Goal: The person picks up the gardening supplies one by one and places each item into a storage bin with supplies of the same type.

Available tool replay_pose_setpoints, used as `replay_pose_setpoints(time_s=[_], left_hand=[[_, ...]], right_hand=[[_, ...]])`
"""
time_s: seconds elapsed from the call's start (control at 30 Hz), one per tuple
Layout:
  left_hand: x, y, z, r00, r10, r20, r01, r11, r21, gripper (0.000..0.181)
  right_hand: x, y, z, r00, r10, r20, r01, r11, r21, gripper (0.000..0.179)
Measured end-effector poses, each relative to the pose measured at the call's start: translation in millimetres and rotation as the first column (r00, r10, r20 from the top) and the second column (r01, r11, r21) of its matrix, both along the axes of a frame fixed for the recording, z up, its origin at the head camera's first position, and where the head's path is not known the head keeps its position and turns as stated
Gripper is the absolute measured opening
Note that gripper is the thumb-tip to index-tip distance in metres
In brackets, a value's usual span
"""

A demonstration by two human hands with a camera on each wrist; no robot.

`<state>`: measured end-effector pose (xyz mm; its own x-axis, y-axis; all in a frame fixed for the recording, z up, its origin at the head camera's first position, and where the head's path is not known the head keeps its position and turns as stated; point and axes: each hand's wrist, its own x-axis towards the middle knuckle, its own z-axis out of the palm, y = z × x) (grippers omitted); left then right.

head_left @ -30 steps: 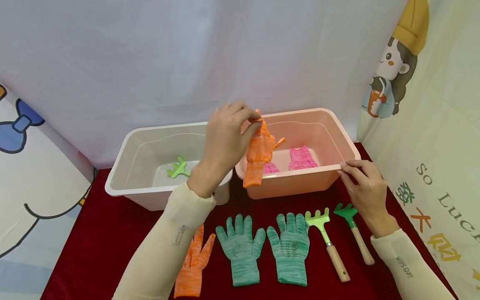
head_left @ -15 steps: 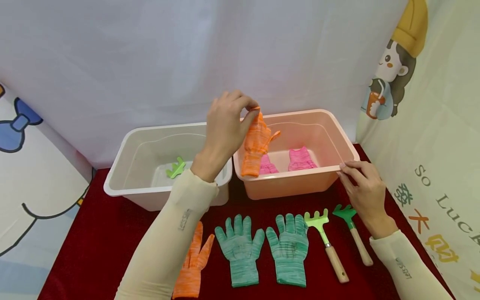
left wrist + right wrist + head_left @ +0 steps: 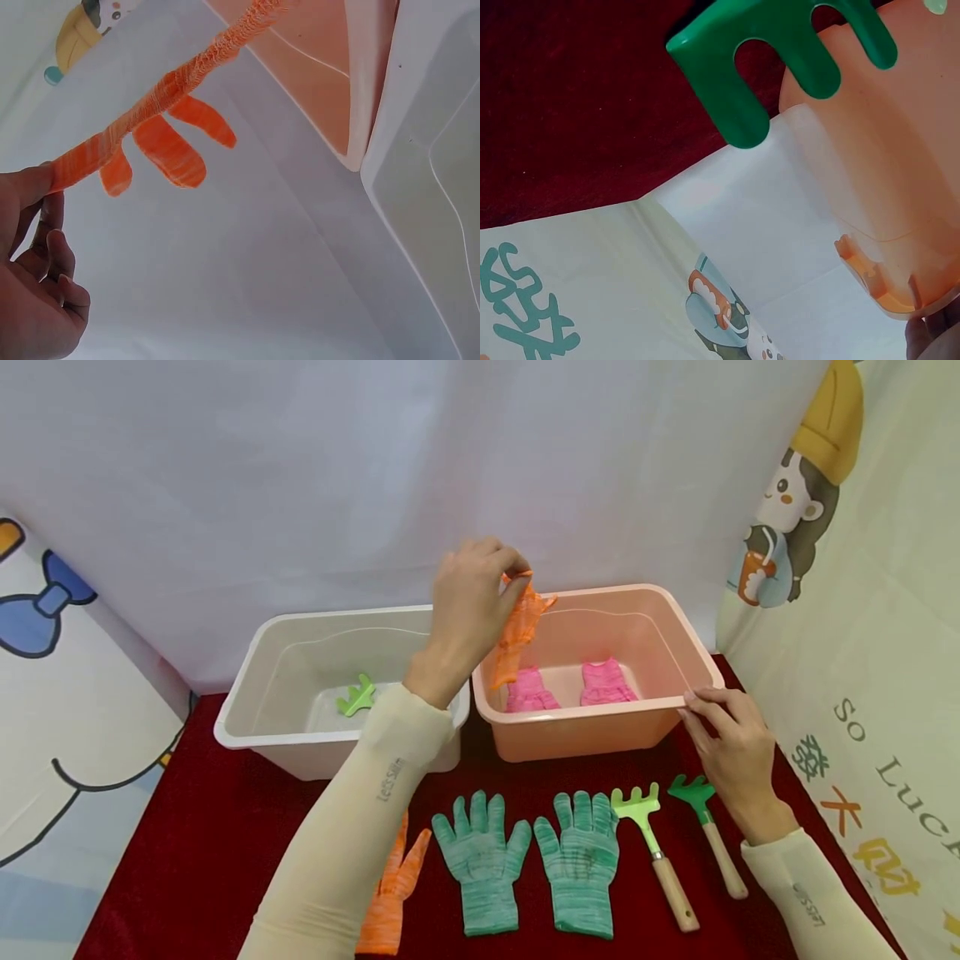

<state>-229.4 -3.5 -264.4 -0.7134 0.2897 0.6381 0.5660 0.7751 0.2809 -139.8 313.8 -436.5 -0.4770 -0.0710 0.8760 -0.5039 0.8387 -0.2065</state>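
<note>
My left hand (image 3: 476,606) pinches an orange knit glove (image 3: 521,631) by one fingertip, and the glove hangs cuff-down over the left end of a peach plastic bin (image 3: 585,739). In the left wrist view, thumb and index finger of the hand (image 3: 37,262) hold the stretched glove (image 3: 165,94), other fingers curled. Two pink knit pieces, one on the left (image 3: 530,691) and one on the right (image 3: 607,682), lie inside that bin. At its front right corner my right hand (image 3: 731,739) grips the rim; only its fingertips (image 3: 922,337) show in the right wrist view.
Left of the peach bin stands a grey-white bin (image 3: 300,742) holding a light green rake (image 3: 356,695). On the red cloth lie another orange glove (image 3: 393,893), two green gloves (image 3: 483,864) (image 3: 581,864), a light green rake (image 3: 656,852) and a dark green rake (image 3: 708,835).
My left hand has risen and shifted slightly right, carrying the orange glove. Its cuff, earlier overlapping the bin's front rim, now hangs behind that rim. The right hand stays at the corner.
</note>
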Motion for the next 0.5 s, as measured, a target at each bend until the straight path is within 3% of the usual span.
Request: replay_pose_setpoints(time_s=[0.17,0.5], left_hand=[[0.3,8.2,-1.7,1.000,-0.003,0.012,0.004,1.000,-0.030,0.004],[-4.0,17.9,-7.0,0.999,-0.007,0.043,0.007,1.000,-0.013,0.005]], right_hand=[[0.7,0,0.0,1.000,0.005,0.007,-0.005,1.000,0.000,0.025],[0.3,-2,-0.7,1.000,0.014,0.003,-0.014,1.000,-0.017,0.022]])
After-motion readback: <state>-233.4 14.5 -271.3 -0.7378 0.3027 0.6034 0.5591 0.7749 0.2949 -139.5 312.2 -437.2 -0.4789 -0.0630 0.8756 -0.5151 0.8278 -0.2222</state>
